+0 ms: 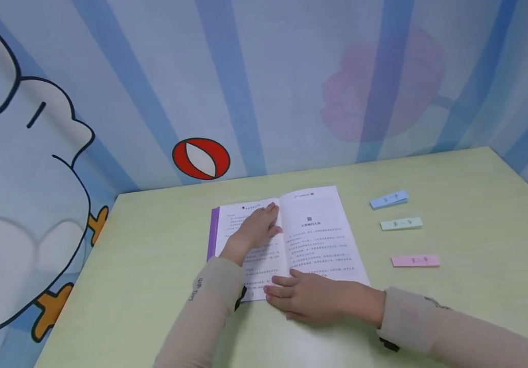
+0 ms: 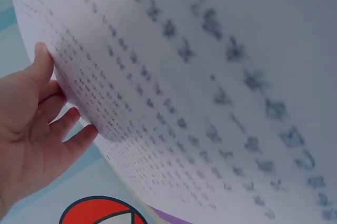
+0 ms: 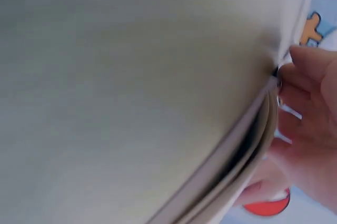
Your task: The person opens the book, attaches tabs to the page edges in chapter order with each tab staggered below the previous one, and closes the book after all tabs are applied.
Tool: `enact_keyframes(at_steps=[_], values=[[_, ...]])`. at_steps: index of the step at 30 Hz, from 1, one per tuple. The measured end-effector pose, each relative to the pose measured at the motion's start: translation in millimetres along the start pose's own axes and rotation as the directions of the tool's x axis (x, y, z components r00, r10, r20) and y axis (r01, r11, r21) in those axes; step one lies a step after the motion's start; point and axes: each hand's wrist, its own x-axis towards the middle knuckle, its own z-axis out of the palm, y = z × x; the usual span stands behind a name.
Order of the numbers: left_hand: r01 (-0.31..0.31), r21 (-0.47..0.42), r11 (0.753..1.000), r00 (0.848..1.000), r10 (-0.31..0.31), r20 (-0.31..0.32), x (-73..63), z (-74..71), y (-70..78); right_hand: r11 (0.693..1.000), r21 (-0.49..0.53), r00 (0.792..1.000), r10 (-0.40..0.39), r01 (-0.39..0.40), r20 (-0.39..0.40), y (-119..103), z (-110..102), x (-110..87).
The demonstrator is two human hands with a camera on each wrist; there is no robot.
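Book (image 1: 287, 250) lies spread flat on the pale green counter (image 1: 162, 255), L pg (image 1: 264, 260) & R pg (image 1: 325, 240) both showing rows of print, purple cover strip (image 1: 213, 232) peeking out along the L side! L grip (image 1: 255, 229) is right there on the L pg, palm down, grip wide, fingers laid out nearly straight twd the top beside the spine, thumb reaching the fold. L wrist cam backs it up: fingertips against the pg, which curves close to the lens. Over to the R grip (image 1: 311, 299), on the btm edge of the book by the fold, also wide, fingers spread and pointing L; can't tell if the palm touches the counter. R wrist cam is blurry, but fingertips meet the pg edges, w/ a dark gap betw. some sheets. R of the book, well clear of both hands, three slips run top to btm: blue slip (image 1: 389, 200), pale green slip (image 1: 400, 223), pink slip (image 1: 415, 261), each w/ dark writing too small to read. Behind it all, striped blue wall (image 1: 291, 102) w/ a red-and-white ball (image 1: 201, 158) & a big white cartoon figure (image 1: 24, 240) far L.
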Motion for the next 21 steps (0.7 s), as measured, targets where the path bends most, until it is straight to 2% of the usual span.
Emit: enact_keyframes(at_steps=[3,5,7,11,15,17,21], values=[[0.002,-0.020,1.000,1.000,-0.003,-0.023,1.0,-1.6,0.1,0.974,0.225,1.000,0.007,-0.002,-0.018,8,-6,-3.9],[0.001,-0.035,0.999,0.999,-0.002,-0.049,1.6,-2.4,0.2,0.931,0.366,0.999,0.009,0.009,-0.047,15,-9,-8.5],[-0.004,-0.051,0.999,0.996,-0.001,-0.085,2.7,-2.8,1.1,0.893,0.449,0.996,0.017,0.027,-0.092,23,-10,-14.2],[-0.037,-0.084,0.996,0.986,0.023,-0.164,6.0,-3.6,9.8,0.854,0.520,0.979,0.082,0.027,-0.185,38,-12,-28.4],[-0.105,-0.099,0.990,0.972,0.081,-0.221,10.9,-7.6,28.2,0.832,0.553,0.951,0.198,-0.035,-0.238,56,-18,-44.1],[-0.135,-0.102,0.986,0.966,0.108,-0.235,14.1,-10.6,39.4,0.829,0.554,0.932,0.259,-0.079,-0.255,67,-22,-52.8],[-0.153,-0.133,0.979,0.969,0.122,-0.217,23.1,-13.2,62.5,0.830,0.532,0.876,0.372,-0.167,-0.306,94,-29,-76.0]])
